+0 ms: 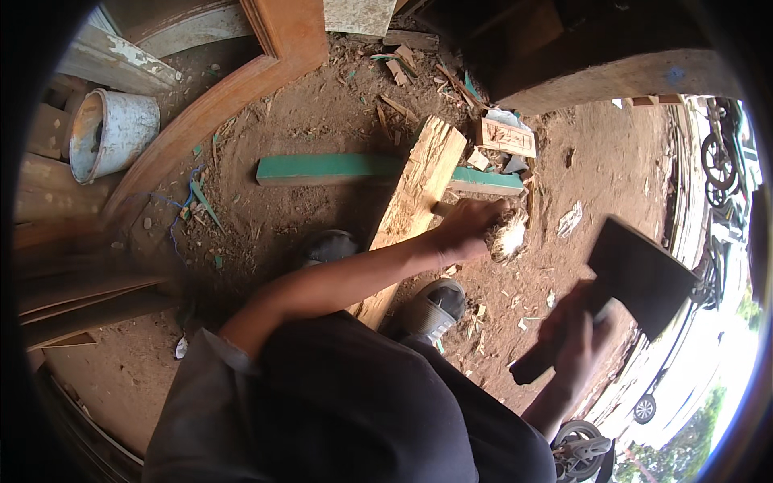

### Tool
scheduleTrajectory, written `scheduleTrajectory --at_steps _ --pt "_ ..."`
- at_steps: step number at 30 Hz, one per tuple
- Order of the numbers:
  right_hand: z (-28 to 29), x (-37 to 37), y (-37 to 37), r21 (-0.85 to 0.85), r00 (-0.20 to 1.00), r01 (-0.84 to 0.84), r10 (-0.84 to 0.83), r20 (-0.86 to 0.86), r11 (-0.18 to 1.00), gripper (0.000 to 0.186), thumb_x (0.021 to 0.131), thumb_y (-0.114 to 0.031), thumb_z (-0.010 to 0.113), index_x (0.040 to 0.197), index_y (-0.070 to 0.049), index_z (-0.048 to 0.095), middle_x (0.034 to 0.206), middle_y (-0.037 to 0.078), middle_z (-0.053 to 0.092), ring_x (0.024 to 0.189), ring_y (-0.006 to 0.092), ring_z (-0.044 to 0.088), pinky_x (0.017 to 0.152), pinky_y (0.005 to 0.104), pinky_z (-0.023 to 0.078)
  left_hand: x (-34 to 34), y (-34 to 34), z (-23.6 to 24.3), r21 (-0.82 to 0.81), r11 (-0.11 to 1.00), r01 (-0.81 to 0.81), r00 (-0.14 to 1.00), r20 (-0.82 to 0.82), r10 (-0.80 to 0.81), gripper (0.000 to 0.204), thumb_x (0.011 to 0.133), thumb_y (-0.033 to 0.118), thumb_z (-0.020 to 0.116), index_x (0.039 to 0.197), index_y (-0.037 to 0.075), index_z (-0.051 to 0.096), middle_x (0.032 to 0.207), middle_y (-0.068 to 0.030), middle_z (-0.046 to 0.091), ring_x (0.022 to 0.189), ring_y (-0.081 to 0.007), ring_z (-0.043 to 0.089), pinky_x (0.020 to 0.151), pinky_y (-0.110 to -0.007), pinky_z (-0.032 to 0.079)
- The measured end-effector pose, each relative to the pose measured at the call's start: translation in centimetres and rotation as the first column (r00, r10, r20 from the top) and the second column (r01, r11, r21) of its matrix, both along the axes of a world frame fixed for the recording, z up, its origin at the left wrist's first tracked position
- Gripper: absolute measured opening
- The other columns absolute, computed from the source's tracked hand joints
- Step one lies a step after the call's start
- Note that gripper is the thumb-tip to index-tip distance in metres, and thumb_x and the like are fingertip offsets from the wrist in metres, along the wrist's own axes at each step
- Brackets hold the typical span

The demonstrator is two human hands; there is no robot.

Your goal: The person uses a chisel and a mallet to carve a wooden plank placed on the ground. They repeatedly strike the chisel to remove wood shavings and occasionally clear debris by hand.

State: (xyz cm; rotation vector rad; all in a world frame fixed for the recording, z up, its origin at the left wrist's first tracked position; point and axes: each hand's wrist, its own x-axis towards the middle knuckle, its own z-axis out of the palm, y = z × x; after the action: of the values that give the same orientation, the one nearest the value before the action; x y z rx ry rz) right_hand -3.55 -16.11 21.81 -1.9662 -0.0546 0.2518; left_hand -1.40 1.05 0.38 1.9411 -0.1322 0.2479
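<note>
And here's the left hand [471, 227], fingers closed tight around the chisel [509, 235], its frayed, pale butt poking out one side, brightly lit, the dark shank out the other, right by the edge of the beam [419, 181]; whether the tip touches wood, I can't tell. Over on the right, the right hand [573, 326], a blur, has its fingers wrapped around the handle of the mallet [642, 276], that dark, square head up and well apart from the chisel. The beam, rough and gouged on top, slants between the two shoes [435, 310], passing under the left forearm and lying across the green bar [326, 167] on the dirt [515, 282]. Chips all around, a small carved panel [507, 137] near the beam's far end, and a pale bucket [125, 133] off left!
</note>
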Motion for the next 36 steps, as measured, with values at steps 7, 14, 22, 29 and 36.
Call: scheduleTrajectory --at_steps 7,14,22,29,36 --pt "-4.7 -1.2 0.3 -0.266 0.794 -0.170 0.292 0.533 0.949 0.028 0.106 -0.029 0.059 0.098 -0.002 0.055 0.066 0.003 0.055 0.048 0.0135 0.050 0.045 0.0281 0.043 -0.2 0.2 0.2 -0.093 0.995 -0.024 0.998 -0.055 0.019 0.062 0.073 0.028 0.083 0.125 0.004 0.059 0.108 -0.0192 0.072 0.099 -0.0414 0.070 0.085 -0.050 0.054" --pt "-0.3 1.0 1.2 -0.089 0.979 -0.091 0.073 -0.189 0.992 0.014 0.101 -0.017 0.062 0.101 -0.003 0.059 0.061 0.003 0.054 0.044 0.0116 0.050 0.039 0.0261 0.039 0.3 0.9 1.2 -0.049 0.998 0.041 0.990 -0.132 -0.047 0.060 0.078 0.027 0.080 0.129 0.005 0.058 0.103 -0.0189 0.072 0.101 -0.0398 0.070 0.087 -0.053 0.052" --pt "0.6 0.3 4.3 0.069 0.973 -0.024 0.007 0.231 0.997 0.022 0.105 -0.023 0.059 0.090 -0.008 0.051 0.062 0.001 0.048 0.047 0.0095 0.048 0.041 0.0261 0.040 0.2 1.0 1.2 -0.108 0.993 0.041 0.969 -0.237 -0.066 0.066 0.079 0.028 0.078 0.137 0.005 0.057 0.107 -0.0190 0.072 0.106 -0.0383 0.069 0.092 -0.050 0.051" --pt "-3.7 0.7 2.0 -0.168 0.881 -0.151 0.056 -0.469 0.974 0.020 0.098 -0.019 0.066 0.090 -0.003 0.059 0.063 0.002 0.054 0.047 0.0109 0.053 0.044 0.0282 0.043 0.9 0.8 -0.7 -0.551 0.823 -0.134 0.989 -0.017 0.149 0.030 0.094 0.026 0.069 0.117 0.007 0.067 0.087 -0.0141 0.071 0.079 -0.0335 0.071 0.076 -0.045 0.058" --pt "-12.4 -0.4 -4.0 0.023 0.853 0.188 -0.152 -0.500 0.982 0.025 0.097 -0.024 0.067 0.083 -0.006 0.056 0.064 0.003 0.055 0.047 0.0138 0.053 0.045 0.0309 0.044 0.3 10.8 -1.8 -0.792 0.369 -0.487 0.873 -0.435 0.219 0.039 0.099 0.023 0.062 0.066 0.017 0.040 0.056 0.0038 0.037 0.050 -0.0093 0.038 0.050 -0.031 0.035"
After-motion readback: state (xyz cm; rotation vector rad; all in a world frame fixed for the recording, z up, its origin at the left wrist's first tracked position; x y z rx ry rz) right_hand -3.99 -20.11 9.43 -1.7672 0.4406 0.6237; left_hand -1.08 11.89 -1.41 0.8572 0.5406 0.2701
